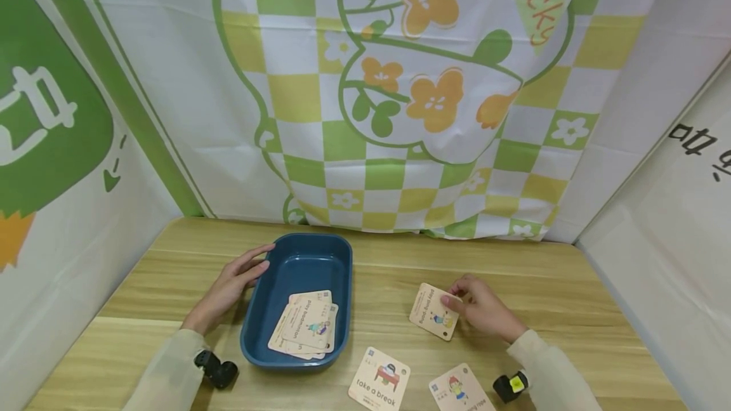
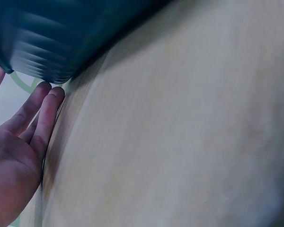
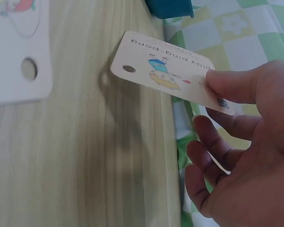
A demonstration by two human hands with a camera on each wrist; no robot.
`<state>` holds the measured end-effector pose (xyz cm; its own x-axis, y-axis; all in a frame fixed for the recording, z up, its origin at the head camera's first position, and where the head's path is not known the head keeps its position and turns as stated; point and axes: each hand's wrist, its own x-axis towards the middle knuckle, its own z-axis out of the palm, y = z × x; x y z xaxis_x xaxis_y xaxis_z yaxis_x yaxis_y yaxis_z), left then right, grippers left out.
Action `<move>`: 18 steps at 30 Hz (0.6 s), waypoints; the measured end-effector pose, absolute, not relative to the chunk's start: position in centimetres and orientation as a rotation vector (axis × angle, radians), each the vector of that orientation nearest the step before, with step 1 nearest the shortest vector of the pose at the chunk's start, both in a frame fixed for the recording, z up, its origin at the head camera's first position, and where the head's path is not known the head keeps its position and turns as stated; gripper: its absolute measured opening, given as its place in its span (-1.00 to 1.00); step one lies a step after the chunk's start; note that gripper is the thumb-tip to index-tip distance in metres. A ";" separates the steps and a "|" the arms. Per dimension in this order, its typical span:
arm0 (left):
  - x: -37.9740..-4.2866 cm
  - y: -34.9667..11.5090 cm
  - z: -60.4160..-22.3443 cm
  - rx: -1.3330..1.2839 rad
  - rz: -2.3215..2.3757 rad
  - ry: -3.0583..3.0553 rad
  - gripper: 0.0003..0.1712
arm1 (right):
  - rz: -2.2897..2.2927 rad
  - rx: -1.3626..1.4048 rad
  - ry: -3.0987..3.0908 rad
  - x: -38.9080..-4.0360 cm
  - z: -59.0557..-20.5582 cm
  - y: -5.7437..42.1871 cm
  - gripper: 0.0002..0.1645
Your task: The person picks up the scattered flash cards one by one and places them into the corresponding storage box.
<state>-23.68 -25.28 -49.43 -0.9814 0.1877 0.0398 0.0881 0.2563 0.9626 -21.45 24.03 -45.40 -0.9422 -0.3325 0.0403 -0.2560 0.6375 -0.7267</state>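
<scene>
My right hand [image 1: 485,309] pinches the "play ping-pong" card [image 1: 425,309] by one edge, thumb on its printed face. In the right wrist view, that card [image 3: 142,54] is tilted over the table, its shadow on the wood below. My left hand [image 1: 228,287] rests at the left rim of a blue tray [image 1: 308,271], its fingers extended. From the left wrist, those straight fingers [image 2: 48,118] show at the tray's outer wall. Several cards lie overlapped in the tray's near half, a "play badminton" card [image 1: 308,325] on top.
A "take a break" card [image 1: 365,373] lies on the wooden table [image 1: 382,271] right of the tray. Beside it, at the near edge of view, is a card with a rope-skipping figure [image 1: 457,392]. A patterned cloth [image 1: 388,202] hangs behind the table.
</scene>
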 end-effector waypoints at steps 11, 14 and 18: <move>-23.7 -25.2 -49.4 0.264 1.846 2.431 -0.37 | -1.319 -0.422 2.745 -21.4 -44.4 22.7 -0.82; -23.6 -25.2 -49.4 0.269 1.840 2.437 -0.36 | -1.357 -0.426 2.727 -21.4 -44.0 22.2 -0.80; -23.6 -25.2 -49.4 0.266 1.836 2.437 -0.36 | -1.390 -0.443 2.713 -21.6 -43.5 21.3 -0.79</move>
